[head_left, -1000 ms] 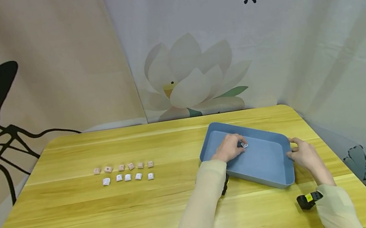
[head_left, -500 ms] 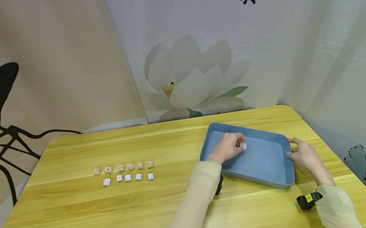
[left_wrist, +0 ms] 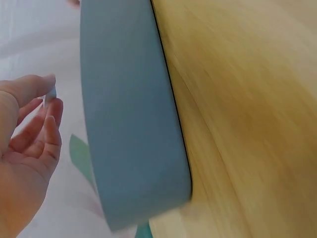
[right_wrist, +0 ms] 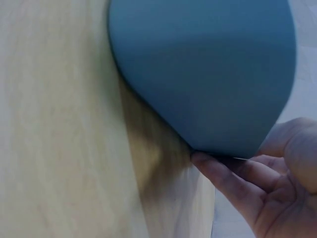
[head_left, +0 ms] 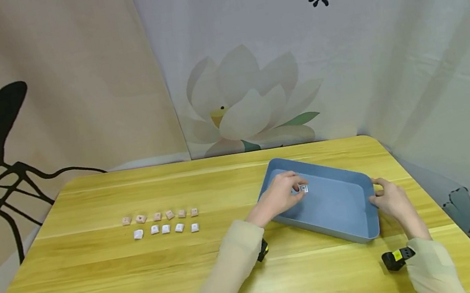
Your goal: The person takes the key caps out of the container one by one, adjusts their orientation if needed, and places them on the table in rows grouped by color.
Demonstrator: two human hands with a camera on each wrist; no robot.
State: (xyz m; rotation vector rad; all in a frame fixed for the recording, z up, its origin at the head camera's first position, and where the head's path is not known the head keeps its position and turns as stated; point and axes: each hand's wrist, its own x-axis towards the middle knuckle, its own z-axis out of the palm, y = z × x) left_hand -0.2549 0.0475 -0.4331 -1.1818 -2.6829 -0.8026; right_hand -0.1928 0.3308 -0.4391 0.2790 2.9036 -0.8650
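Observation:
Over the left half of the blue tray (head_left: 338, 209), my left hand (head_left: 279, 195) pinches a small white keycap (head_left: 304, 188), its hollow underside facing up. In the left wrist view the thumb and fingertips hold the keycap (left_wrist: 50, 94) beyond the tray's outer wall (left_wrist: 131, 114). My right hand (head_left: 393, 200) grips the tray's right end. Seen from the right wrist, the thumb lies at the rim while the fingers (right_wrist: 228, 183) reach beneath the tray's lower corner (right_wrist: 208, 99).
Two rows of keycaps stand on the wooden table (head_left: 114, 291) at left: pinkish ones (head_left: 157, 216) behind, white ones (head_left: 166, 229) in front. A printed curtain (head_left: 111, 74) hangs behind the table.
My left hand has moved left and slightly up over the tray, carrying the keycap from near the tray's middle. The right hand and the tray stay put.

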